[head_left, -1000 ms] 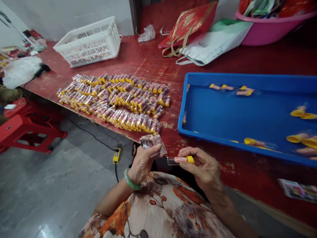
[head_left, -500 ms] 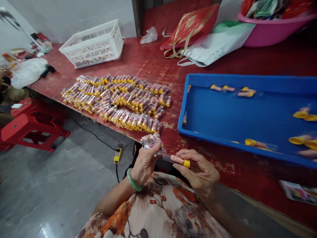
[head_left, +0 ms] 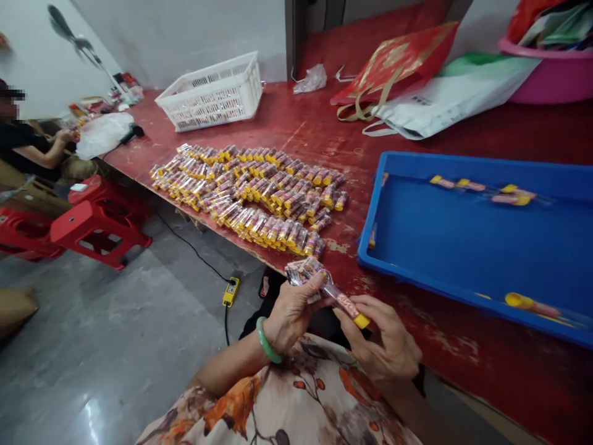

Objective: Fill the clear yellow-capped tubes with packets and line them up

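My left hand [head_left: 293, 304], with a green bangle at its wrist, grips a small stack of printed plastic sleeves [head_left: 303, 272]. Between the fingers of my right hand [head_left: 386, 337] is a clear tube [head_left: 346, 304] with a yellow cap and pink-and-white contents, its clear end against the sleeves. Beyond my hands, many wrapped tubes with yellow ends [head_left: 259, 191] lie in rows on the red table [head_left: 296, 137]. To the right, a blue tray [head_left: 445, 228] holds several yellow-capped tubes.
A white basket [head_left: 215, 96] stands at the back, with a red bag [head_left: 398, 62], a white-green bag [head_left: 456, 96] and a pink basin [head_left: 556, 77] further right. Red stools [head_left: 99, 228] and a yellow power strip [head_left: 230, 292] are on the floor. A person [head_left: 32, 145] sits far left.
The view has swung left, bringing the seated person into sight. The tube in my right hand now tilts more and its clear end has moved up over the sleeves in my left hand.
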Demonstrator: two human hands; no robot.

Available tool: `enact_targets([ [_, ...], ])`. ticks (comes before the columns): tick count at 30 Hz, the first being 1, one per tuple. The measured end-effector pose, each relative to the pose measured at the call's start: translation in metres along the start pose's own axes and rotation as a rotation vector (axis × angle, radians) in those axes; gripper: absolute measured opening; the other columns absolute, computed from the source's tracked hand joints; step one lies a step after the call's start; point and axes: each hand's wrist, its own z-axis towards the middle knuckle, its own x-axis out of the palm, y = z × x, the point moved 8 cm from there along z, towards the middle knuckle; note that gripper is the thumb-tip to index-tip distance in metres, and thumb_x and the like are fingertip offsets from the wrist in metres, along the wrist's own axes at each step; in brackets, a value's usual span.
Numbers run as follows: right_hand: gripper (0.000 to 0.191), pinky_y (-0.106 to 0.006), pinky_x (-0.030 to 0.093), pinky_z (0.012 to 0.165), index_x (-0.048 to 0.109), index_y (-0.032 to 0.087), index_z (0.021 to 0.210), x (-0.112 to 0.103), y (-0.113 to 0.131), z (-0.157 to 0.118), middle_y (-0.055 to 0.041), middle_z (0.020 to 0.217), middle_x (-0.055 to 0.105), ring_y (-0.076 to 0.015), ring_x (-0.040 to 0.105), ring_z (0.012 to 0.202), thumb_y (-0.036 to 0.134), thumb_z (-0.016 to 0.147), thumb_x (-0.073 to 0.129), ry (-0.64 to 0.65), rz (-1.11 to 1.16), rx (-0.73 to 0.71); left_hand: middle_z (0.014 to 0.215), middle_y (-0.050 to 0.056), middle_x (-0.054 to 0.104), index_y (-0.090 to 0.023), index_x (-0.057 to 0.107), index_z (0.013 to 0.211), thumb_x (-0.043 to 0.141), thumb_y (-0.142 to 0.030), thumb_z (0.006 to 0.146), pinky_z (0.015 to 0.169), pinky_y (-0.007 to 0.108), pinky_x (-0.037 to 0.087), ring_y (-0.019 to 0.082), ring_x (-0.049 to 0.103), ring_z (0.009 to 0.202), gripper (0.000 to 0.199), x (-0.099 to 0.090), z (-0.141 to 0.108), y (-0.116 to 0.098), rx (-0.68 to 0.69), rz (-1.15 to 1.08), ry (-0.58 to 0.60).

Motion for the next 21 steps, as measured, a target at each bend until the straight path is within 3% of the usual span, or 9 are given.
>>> enact_targets([
  [4, 0.032, -0.024, 0.055, 0.064, 0.056, 0.021, 0.106, 0.007, 0.010, -0.002, -0.0042, 0.093, 0.070, -0.0159, 0.070, 0.078, 0.016, 0.079, 0.073, 0.013, -0.067, -0.110, 0.083, 0.006, 0.069, -0.012, 0.070, 0.085, 0.086, -0.032, 0.062, 0.063, 0.027, 0.056, 0.015, 0.063, 0.070, 0.034, -0.004, -0.001, -0.003, 0.023, 0.040, -0.001],
  [10, 0.032, -0.029, 0.057, 0.069, 0.058, 0.018, 0.103, 0.009, -0.003, -0.004, -0.0073, 0.093, 0.068, -0.0177, 0.068, 0.081, 0.011, 0.076, 0.074, -0.044, 0.077, 0.009, 0.086, 0.005, 0.070, -0.014, 0.071, 0.089, 0.082, -0.034, 0.068, 0.064, 0.028, 0.057, 0.014, 0.065, 0.071, 0.031, -0.003, -0.004, -0.007, 0.012, 0.057, -0.020],
  [14, 0.032, -0.031, 0.057, 0.072, 0.059, 0.017, 0.102, 0.007, -0.014, -0.007, -0.0063, 0.092, 0.066, -0.0177, 0.066, 0.081, 0.008, 0.075, 0.072, -0.048, 0.182, 0.111, 0.092, 0.006, 0.072, -0.015, 0.072, 0.093, 0.083, -0.033, 0.065, 0.067, 0.031, 0.058, 0.016, 0.066, 0.075, 0.035, -0.009, 0.001, -0.010, 0.048, 0.061, -0.057],
  [21, 0.027, -0.032, 0.057, 0.073, 0.060, 0.018, 0.099, 0.002, -0.017, -0.008, -0.0057, 0.092, 0.067, -0.0192, 0.067, 0.082, 0.012, 0.076, 0.072, -0.043, 0.151, 0.156, 0.101, 0.008, 0.072, -0.016, 0.072, 0.101, 0.084, -0.033, 0.065, 0.076, 0.033, 0.056, 0.020, 0.067, 0.086, 0.042, -0.007, 0.002, -0.010, 0.085, 0.057, -0.037],
])
